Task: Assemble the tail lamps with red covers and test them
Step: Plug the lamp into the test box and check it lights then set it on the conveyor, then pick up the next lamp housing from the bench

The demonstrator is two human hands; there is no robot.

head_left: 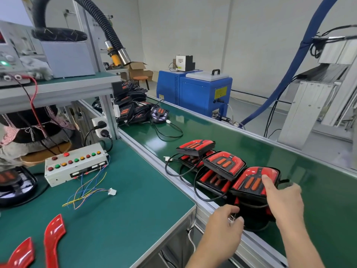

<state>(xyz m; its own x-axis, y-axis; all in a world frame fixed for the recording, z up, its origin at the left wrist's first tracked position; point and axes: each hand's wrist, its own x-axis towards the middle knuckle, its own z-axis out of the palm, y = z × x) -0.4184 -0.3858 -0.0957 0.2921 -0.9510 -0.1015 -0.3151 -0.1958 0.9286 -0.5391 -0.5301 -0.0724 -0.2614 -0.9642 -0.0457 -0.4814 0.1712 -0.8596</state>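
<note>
Several tail lamps with red covers lie stacked on the green conveyor belt [251, 147]. My right hand [284, 202] grips the nearest tail lamp [253, 180], thumb on its red top and fingers round its right edge. My left hand [226, 221] pinches a small white connector [230, 220] on that lamp's black cable, just below the stack. Two more red-covered lamps [224, 163] [196, 146] overlap behind it. Loose red covers [53, 235] lie at the workbench's near left.
A white test box [77, 164] with coloured buttons and a loose wire plug [112, 191] sits on the green workbench [135, 190]. Uncovered lamps [135, 109] are piled far up the belt. Another lamp [13, 180] lies at the left edge. A blue machine [193, 89] stands beyond.
</note>
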